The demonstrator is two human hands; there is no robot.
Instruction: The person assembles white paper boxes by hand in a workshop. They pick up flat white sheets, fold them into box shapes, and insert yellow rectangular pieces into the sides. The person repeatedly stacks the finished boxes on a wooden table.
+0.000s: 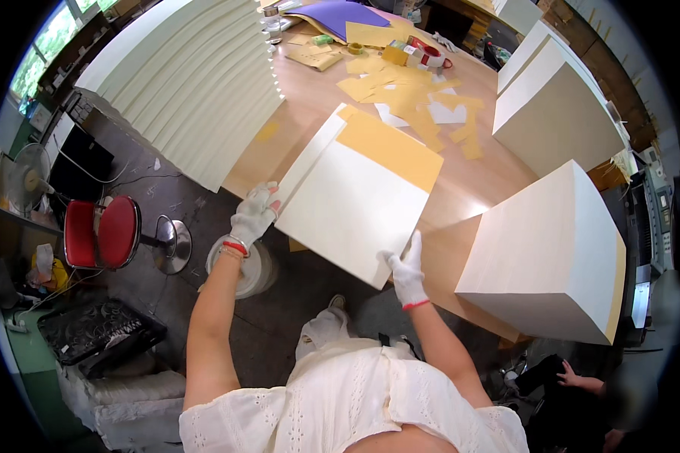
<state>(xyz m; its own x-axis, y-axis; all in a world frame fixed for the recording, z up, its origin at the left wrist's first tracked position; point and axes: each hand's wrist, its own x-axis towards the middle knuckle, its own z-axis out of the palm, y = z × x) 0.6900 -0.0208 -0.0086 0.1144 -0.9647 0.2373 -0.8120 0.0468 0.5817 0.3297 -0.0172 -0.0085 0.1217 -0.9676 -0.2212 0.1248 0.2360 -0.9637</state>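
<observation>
A white rectangular board (pixel 359 204) lies slanted in front of me, its near end past the table's front edge. A groove runs along its left side, and a yellow-orange strip (pixel 389 151) covers the far end. At the left edge, near the corner, my left hand (pixel 254 213) grips the board with bent fingers. It wears a white glove from which fingertips show, with a red band at the wrist. My right hand (pixel 406 273), also gloved in white with a red cuff, is closed on the near right corner, thumb pointing up along the edge.
Tall stacks of white boards (pixel 181 83) stand at the far left, with more stacks (pixel 536 249) at right. Yellow paper scraps (pixel 415 98) and tape rolls (pixel 431 57) lie across the table (pixel 310 98). A white bucket (pixel 255 270) and red stool (pixel 119 230) are at left; another person's hand (pixel 570 374) shows lower right.
</observation>
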